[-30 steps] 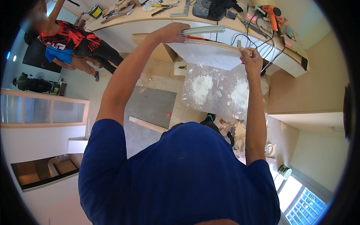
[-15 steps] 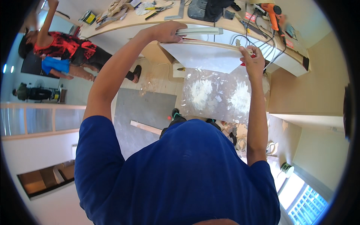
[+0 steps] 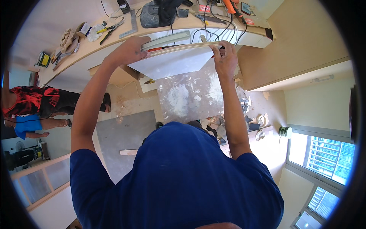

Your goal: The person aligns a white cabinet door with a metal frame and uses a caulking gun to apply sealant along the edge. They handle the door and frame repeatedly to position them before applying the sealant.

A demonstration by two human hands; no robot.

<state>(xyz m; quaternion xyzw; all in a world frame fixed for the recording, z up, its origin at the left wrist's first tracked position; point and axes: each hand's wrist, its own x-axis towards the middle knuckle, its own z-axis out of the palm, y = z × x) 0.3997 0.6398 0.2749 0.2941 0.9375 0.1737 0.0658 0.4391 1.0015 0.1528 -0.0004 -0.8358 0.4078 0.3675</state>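
A white panel (image 3: 173, 64) with a layered, plywood-like edge is held out in front of me, below the worktop. My left hand (image 3: 131, 50) is closed at its left end, fingers around a pale grey-green strip (image 3: 167, 39) that lies along the far side of the panel's edge. Whether those fingers also grip the panel is partly hidden. At the other end, my right hand (image 3: 225, 60) pinches the panel's edge between thumb and fingers. Something small and red shows beside that hand, too covered to name.
On the worktop (image 3: 91, 51) lie pliers (image 3: 110, 31), a metal square (image 3: 133, 23), a dark cap-like item (image 3: 154, 15), cables and an orange power tool (image 3: 232, 7). A stained board (image 3: 183, 95) and scraps cover the floor. Two people stand at the left; a bucket (image 3: 285, 132) sits right.
My view has turned to the right, so the scene sits further left. Both hands keep hold; the panel and strip now appear more tilted, their left ends lower.
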